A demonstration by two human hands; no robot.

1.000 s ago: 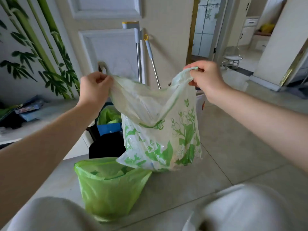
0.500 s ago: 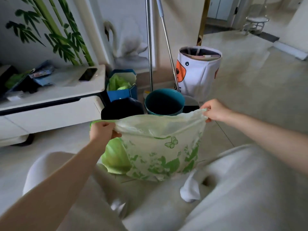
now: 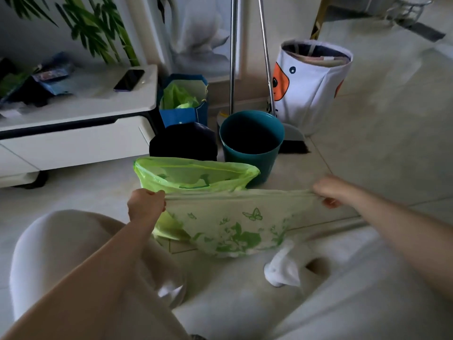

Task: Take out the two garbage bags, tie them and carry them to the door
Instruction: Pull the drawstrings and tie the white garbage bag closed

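Observation:
A pale garbage bag printed with green flowers and butterflies [image 3: 232, 224] is stretched wide between my hands, low over the floor in front of my knees. My left hand [image 3: 145, 204] is closed on its left top corner. My right hand [image 3: 328, 191] pinches the right top corner. Just behind it a plain bright green garbage bag [image 3: 193, 174] stands open on the tiles, untied. An empty teal bin [image 3: 251, 141] stands behind both bags.
A dark bin [image 3: 182, 142] and a blue paper bag with green plastic inside [image 3: 182, 101] sit beside a white low cabinet [image 3: 73, 133] with a phone [image 3: 129, 80] on top. Broom handles [image 3: 233, 52] and a white fabric basket [image 3: 311, 82] stand at the wall. Open tiled floor lies to the right.
The printed bag came down from chest height to near the floor. My hands pulled farther apart, drawing its top edge flat and taut. The view tilted downward.

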